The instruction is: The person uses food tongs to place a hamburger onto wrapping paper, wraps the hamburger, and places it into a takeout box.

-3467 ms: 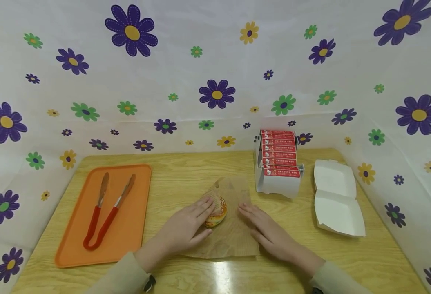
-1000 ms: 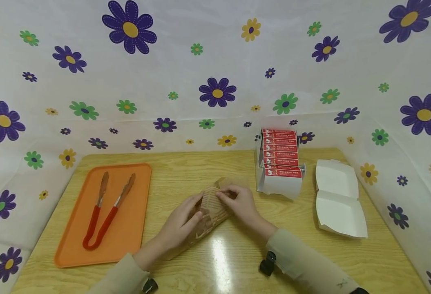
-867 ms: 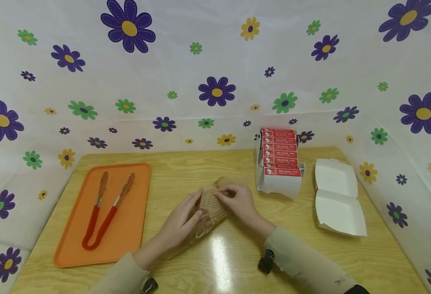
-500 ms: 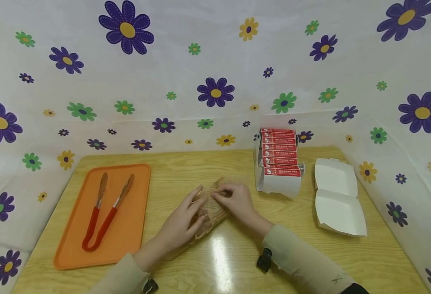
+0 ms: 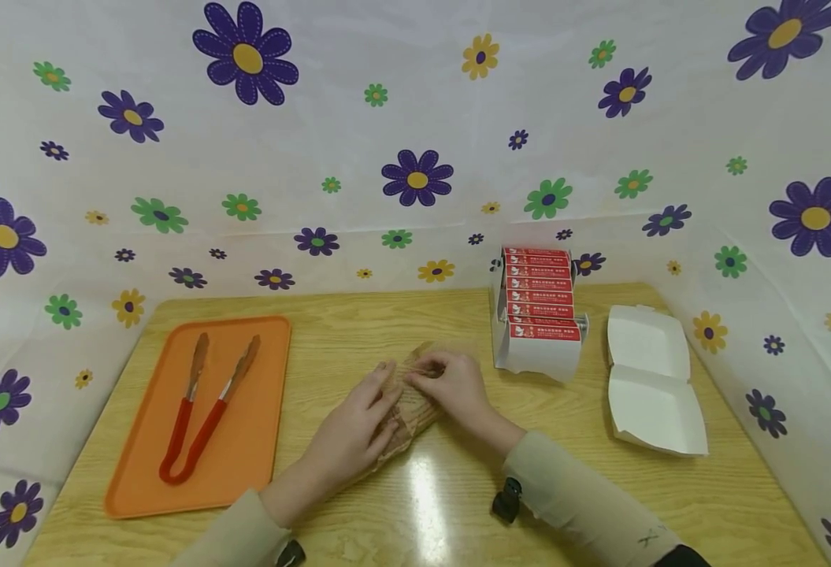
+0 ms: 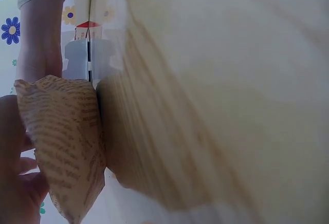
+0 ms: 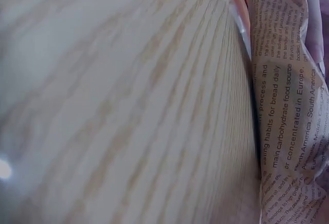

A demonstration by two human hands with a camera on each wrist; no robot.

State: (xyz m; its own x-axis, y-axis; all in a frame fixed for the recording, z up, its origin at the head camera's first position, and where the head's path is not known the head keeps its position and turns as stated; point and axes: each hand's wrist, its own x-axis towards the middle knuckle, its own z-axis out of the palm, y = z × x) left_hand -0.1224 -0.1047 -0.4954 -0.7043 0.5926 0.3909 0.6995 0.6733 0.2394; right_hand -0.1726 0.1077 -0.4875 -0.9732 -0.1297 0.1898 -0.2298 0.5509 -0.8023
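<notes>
Brown printed wrapping paper (image 5: pixel 412 408) lies folded in a bundle on the wooden table, between both hands. Its sesame burger is now hidden inside. My left hand (image 5: pixel 347 431) holds the bundle's left side, with bent fingers against the paper. From the right, my right hand (image 5: pixel 461 391) pinches a paper edge on top between thumb and forefinger. In the left wrist view the paper (image 6: pixel 64 136) stands as a pointed, crinkled shape beside the left fingers. Dark printed text covers the paper (image 7: pixel 285 111) in the right wrist view.
An orange tray (image 5: pixel 245 449) with red-handled tongs (image 5: pixel 220 409) lies at the left. Behind the right hand stands a dispenser with a roll of red-and-white labels (image 5: pixel 539 295). An unfolded white takeaway box (image 5: pixel 652 402) sits at the right. Flowered cloth (image 5: pixel 358 142) borders the table (image 5: pixel 358 323).
The paper, lying flat with the burger showing, has been folded over it. The right hand came in leftward and pinches the paper. Lately the left fingers have shifted over the bundle's top left.
</notes>
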